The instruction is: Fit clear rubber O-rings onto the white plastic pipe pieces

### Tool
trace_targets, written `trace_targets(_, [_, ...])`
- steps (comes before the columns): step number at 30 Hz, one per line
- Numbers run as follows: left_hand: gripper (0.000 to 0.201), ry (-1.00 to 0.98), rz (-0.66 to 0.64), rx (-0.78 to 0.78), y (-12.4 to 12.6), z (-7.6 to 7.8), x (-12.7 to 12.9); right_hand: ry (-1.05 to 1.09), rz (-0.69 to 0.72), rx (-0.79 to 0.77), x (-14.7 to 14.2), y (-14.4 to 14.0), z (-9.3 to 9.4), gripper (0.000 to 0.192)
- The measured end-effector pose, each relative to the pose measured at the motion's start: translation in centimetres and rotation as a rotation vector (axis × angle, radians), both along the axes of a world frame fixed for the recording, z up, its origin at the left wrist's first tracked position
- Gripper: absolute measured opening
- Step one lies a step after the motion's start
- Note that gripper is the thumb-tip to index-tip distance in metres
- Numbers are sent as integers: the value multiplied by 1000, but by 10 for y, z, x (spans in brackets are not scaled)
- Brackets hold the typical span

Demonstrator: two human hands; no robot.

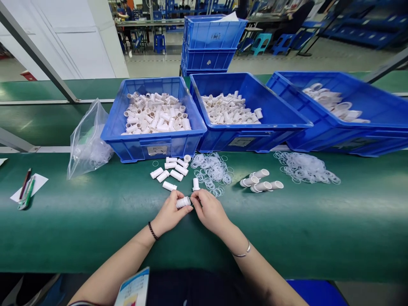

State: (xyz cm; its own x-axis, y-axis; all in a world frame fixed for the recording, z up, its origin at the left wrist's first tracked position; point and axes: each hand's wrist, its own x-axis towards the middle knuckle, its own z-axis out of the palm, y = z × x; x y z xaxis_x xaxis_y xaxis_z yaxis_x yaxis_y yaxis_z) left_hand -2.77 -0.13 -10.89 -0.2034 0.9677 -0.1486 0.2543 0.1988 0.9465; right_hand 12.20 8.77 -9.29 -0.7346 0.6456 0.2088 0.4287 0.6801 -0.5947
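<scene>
My left hand (172, 211) is closed around a white plastic pipe fitting (183, 202), which lies sideways with its ribbed end toward the right. At that end, the fingertips of my right hand (208, 210) are pinched together; what they hold is too small to make out. One white fitting (195, 184) stands upright just beyond my right fingers. Several more fittings (176, 175) lie loosely past my left hand. To their right spreads a pile of thin clear rings (213, 168), and a single ring (155, 163) lies apart on the left.
Blue bins of white parts line the back: left (153, 146), middle (251, 141), right (350, 138). Wider white tubes (262, 186) and another ring pile (306, 168) lie right. A clear bag (91, 144), pen (25, 183) and green cutter (28, 193) lie left on the green table (302, 238).
</scene>
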Motion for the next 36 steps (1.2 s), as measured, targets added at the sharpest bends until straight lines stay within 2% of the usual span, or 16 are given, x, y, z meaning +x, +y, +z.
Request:
trace_targets(3, [21,61,-12,8,-1,-1,1,-2,28,-8,-3,2,-3,11])
trace_targets(7, [13,149,-146,36,-3,3,-1,21,67,-63,-3,5,-5,11])
trace_targets(11, [12,170,-256,233,-5,0,-2,87,24,-304,-2,7,-4,8])
trace_targets(14, [19,31,-163,382,-7,-8,3,145,6,-491,-1,6,-4,9])
trace_targets(16, [25,-100,-34,370,-8,-14,9,176,-2,-542,-2,4,-5,11])
trace_targets(18, [30,-263,59,293,-7,-17,15,191,-26,-548,-4,1,-7,14])
trace_targets(22, [33,-684,113,160,-2,-19,22,194,-65,-523,-6,-3,-8,19])
trace_targets(24, [34,-829,149,127,1,-18,24,191,-71,-480,-6,-5,-7,19])
trace_targets(30, [37,-1016,201,43,5,-11,22,185,16,-328,-5,-3,0,13])
trace_targets(36, [35,-1142,210,-63,6,-8,17,192,-70,-233,-3,7,-5,15])
